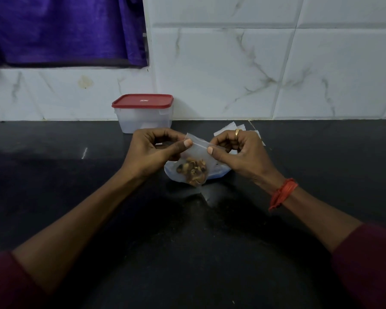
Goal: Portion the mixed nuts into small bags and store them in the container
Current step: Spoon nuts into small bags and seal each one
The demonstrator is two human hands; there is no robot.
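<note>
Small clear bag (pixel 195 157) is held up just above the counter, center of view, btw both hands, w/ a clump of mixed nuts (pixel 193 171) sitting in its bottom end; upper part of the bag is flat and see-through. L hand (pixel 153 150) pinches the bag's top-left corner, thumb (pixel 187 143) on the near face, other fingers curled behind. R hand (pixel 239 152) pinches the top edge on the right side the same way, thumb tip on the near face, fingers curled round the back. So both hands are closed on the bag's top strip; can't tell if the strip is sealed. Right behind and under the bag lies a larger piece of clear plastic w/ a blue edge (pixel 218 172) on the counter; bag or tub, can't tell. Past the R hand, a few flat white-ish spare bags (pixel 231 128) lie near the wall. Back left of the hands, the clear container (pixel 144 121) stands against the wall, red lid (pixel 142 100) on. Gold ring (pixel 237 133) on a R finger, orange thread (pixel 282 192) round the R wrist, maroon sleeves (pixel 370 264) at the frame's bottom corners. Counter (pixel 76 175) is black and glossy; wall (pixel 276 63) is white marbled tile; purple cloth (pixel 65 30) hangs top left.
</note>
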